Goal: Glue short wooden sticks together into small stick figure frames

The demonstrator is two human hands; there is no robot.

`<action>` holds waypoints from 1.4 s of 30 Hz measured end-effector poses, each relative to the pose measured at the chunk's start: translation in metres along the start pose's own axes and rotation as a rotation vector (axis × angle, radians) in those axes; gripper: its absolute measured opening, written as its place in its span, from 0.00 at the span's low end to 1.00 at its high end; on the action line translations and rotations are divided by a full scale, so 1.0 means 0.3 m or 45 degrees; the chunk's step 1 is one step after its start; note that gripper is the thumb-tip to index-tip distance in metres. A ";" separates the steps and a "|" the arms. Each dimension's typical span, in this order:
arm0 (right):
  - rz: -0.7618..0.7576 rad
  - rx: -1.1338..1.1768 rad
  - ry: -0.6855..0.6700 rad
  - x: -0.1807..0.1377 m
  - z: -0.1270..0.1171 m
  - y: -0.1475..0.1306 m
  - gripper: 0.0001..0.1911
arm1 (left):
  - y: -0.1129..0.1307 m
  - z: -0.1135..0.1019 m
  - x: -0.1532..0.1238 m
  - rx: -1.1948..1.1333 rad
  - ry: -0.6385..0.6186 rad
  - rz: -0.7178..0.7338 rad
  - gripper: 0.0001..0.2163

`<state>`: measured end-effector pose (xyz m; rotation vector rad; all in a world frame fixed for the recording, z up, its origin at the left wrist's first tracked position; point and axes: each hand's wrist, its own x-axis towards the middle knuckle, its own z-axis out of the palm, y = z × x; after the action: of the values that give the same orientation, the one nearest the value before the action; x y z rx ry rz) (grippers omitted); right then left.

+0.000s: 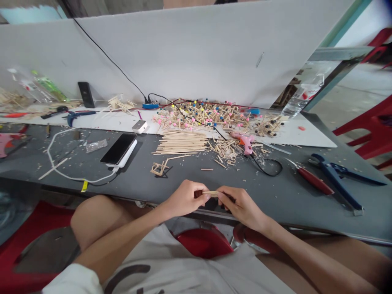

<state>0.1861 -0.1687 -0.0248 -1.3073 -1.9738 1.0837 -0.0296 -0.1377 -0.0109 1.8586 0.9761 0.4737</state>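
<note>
Several short sticks (210, 194) were held btwn L hand (187, 198) at their 9 o'clock end & R hand (240, 203) at 3, both pinching narrow; exact qty unclear. Pos: by near edge of table (284, 204). Rel. to hands, stick frame (159, 168) sat at 10 o'clock, long sticks (183, 143) at 11, glue gun (247, 145) at 1.

no text readable anywhere, red-marked label (307, 93) on the right-hand bottle (298, 103) too blurred, yellow tag (84, 186) on the white cable (48, 152) too small, dark shirt (186, 273) print (131, 270) cut off
</note>
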 end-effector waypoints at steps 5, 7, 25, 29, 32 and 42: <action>0.026 -0.076 0.083 0.000 0.012 0.005 0.15 | 0.004 0.003 -0.005 -0.024 -0.004 -0.005 0.12; 0.025 -0.124 0.119 -0.001 0.018 0.008 0.14 | 0.007 0.004 -0.006 -0.033 -0.010 -0.005 0.12; -0.116 -0.352 0.178 -0.006 0.030 0.038 0.13 | 0.001 0.019 -0.005 0.000 0.010 -0.023 0.11; -0.112 -0.354 0.217 -0.006 0.024 0.042 0.10 | 0.000 0.016 -0.007 -0.041 0.009 -0.031 0.11; -0.061 -0.317 0.292 0.002 0.001 0.038 0.09 | 0.002 0.012 -0.006 -0.139 0.001 -0.050 0.12; 0.242 0.427 0.579 0.072 -0.071 0.110 0.20 | 0.004 0.005 0.005 -0.311 -0.037 -0.050 0.15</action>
<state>0.2106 -0.1347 -0.0412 -1.4206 -1.2986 1.0357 -0.0271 -0.1376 -0.0107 1.6204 0.8922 0.5167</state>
